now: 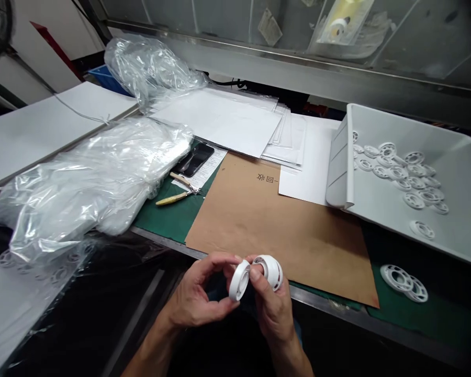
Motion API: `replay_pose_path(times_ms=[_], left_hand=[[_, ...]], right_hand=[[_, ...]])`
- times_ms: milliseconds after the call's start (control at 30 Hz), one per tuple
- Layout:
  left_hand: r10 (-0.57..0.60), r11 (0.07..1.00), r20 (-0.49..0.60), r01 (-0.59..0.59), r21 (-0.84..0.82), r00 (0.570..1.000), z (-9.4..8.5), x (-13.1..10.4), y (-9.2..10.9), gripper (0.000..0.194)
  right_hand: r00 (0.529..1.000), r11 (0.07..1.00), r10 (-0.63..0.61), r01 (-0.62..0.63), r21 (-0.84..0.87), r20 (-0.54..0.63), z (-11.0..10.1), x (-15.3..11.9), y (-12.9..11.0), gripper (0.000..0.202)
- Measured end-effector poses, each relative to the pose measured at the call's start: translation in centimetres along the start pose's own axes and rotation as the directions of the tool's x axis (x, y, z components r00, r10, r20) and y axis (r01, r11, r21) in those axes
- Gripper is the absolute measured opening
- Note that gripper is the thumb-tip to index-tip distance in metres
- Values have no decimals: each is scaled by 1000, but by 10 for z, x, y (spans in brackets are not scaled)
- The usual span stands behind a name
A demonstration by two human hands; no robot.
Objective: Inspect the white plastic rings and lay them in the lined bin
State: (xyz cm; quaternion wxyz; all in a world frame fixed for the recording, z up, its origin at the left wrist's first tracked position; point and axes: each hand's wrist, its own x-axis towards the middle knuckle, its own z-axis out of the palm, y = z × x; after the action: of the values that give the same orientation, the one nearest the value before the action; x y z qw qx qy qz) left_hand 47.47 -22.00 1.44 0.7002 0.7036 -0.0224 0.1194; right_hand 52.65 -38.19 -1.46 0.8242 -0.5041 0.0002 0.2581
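Observation:
My left hand pinches a white plastic ring by its edge between thumb and fingers, turned nearly on edge. Close beside it, my right hand is closed around more white plastic rings, held together; how many is hidden by the fingers. The right thumb reaches towards the left hand's ring, and I cannot tell whether it touches. Both hands are just in front of the table edge, by a brown paper sheet. Two similar slotted rings lie overlapping on the green mat at the right.
A tilted light grey bin at the right holds several white rings. Cutting pliers and a black phone lie left of the brown sheet. Clear plastic bags cover the left side. White sheets are stacked behind.

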Motion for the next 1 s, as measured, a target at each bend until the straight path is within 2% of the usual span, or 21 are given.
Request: replay_pose_path(times_ms=[200,467,633,767,1000], left_hand=[[9,1000,18,-9,-29,1000,-1,1,3,62],[-52,997,4,52,-48,999,-4,-7,0,57],[-113,993,-43,111,-33,993,-7,-8,0,58],[-153,988,-79,151,-33,985,-10,-9,4,59],[-222,975,-127,217,-54,967,-22,-14,8,60]], right_hand=[[996,995,82,-83,49,29,5,0,0,25],[995,995,97,-97,22,-1,5,-3,4,28],[993,992,116,-117,-48,-24,3,-5,11,31],[991,987,136,-135,-82,9,4,-6,13,30],[980,964,194,-184,-194,37,22,-5,6,36]])
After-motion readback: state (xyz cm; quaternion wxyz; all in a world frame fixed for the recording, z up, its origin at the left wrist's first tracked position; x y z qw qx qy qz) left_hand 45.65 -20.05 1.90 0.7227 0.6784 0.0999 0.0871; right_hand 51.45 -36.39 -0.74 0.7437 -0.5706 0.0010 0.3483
